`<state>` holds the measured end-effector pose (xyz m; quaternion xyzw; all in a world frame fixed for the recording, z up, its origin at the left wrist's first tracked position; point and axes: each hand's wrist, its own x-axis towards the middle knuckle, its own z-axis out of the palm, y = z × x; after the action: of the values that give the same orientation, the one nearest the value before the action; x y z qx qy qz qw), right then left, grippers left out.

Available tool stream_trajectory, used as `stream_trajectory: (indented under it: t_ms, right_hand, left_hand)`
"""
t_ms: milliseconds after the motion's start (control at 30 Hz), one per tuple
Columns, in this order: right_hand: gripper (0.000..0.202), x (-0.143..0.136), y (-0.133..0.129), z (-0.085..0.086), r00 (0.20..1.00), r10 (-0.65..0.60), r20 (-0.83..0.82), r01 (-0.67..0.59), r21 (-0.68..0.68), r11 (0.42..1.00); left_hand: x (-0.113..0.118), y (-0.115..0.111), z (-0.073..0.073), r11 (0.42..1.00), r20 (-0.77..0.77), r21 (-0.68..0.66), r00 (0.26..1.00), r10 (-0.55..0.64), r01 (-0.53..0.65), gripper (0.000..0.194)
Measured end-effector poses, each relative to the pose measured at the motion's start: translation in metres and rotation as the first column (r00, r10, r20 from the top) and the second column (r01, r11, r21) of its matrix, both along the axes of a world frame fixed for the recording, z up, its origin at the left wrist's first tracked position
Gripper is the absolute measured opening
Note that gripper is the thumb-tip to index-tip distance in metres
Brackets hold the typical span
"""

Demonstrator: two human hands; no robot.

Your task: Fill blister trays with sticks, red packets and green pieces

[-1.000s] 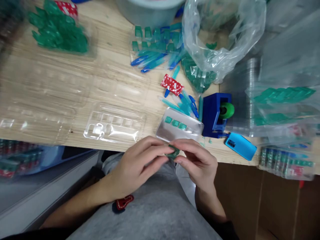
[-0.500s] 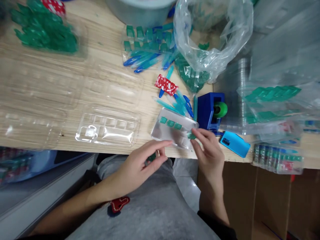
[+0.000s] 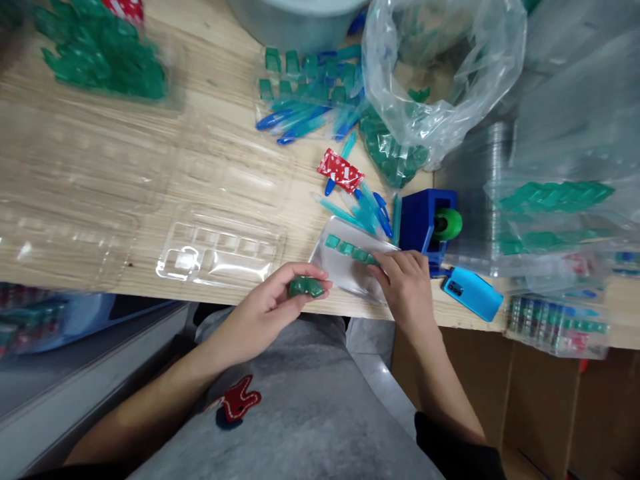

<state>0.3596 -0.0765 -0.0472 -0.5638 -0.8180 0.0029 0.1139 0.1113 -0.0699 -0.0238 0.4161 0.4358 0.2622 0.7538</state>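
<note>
A shallow clear plastic tray (image 3: 345,272) lies near the table's front edge, with several small green translucent plastic pieces (image 3: 346,248) in a row along its far side. My right hand (image 3: 407,287) is over the tray's right part, thumb and fingers pinched on the piece at the row's right end, which they partly hide. Just left of the tray, the curled fingers of my left hand (image 3: 275,303) hold a small clump of green translucent pieces (image 3: 306,287).
More clear trays (image 3: 223,247) lie to the left. Behind the tray are blue pens (image 3: 370,207), a red dotted packet (image 3: 341,171) and an open plastic bag (image 3: 400,140) of green pieces. A blue tape dispenser (image 3: 420,217) and a blue phone (image 3: 473,293) sit right.
My right hand has moved left with its green piece, bringing it to the end of the row in the tray. My left hand has turned and risen slightly, showing the green pieces in it.
</note>
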Motion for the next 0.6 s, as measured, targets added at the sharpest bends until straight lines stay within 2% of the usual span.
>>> stream_trajectory:
  t_ms: [133,233,333,400,467,600]
  right_hand:
    - [0.012,0.001,-0.001,-0.002,0.998,-0.057,-0.037,0.058,0.015,0.998]
    - [0.024,-0.011,-0.006,0.012,0.976,-0.095,-0.195,0.099,0.008,0.995]
    - [0.031,-0.034,-0.015,0.036,0.856,-0.070,-0.512,0.000,-0.134,0.991]
    - [0.035,-0.049,-0.021,0.048,0.776,-0.031,-0.630,-0.104,-0.177,0.979]
    - [0.037,-0.060,-0.024,0.054,0.761,0.003,-0.649,-0.127,-0.144,0.981]
    - [0.036,-0.071,-0.027,0.053,0.752,-0.034,-0.658,-0.047,-0.105,0.993]
  left_hand:
    - [0.002,0.002,0.003,0.997,0.115,-0.035,0.991,0.074,-0.070,0.018]
    - [0.004,0.001,0.009,0.994,0.149,-0.008,0.983,0.111,-0.111,0.018]
    - [0.005,-0.001,0.018,0.988,0.114,0.067,0.984,0.134,-0.142,0.023]
    - [0.006,-0.002,0.022,0.985,0.071,0.095,0.988,0.137,-0.143,0.023]
    - [0.007,-0.003,0.025,0.982,0.041,0.115,0.989,0.143,-0.147,0.020]
    - [0.008,-0.005,0.029,0.972,0.057,0.180,0.988,0.145,-0.153,0.018]
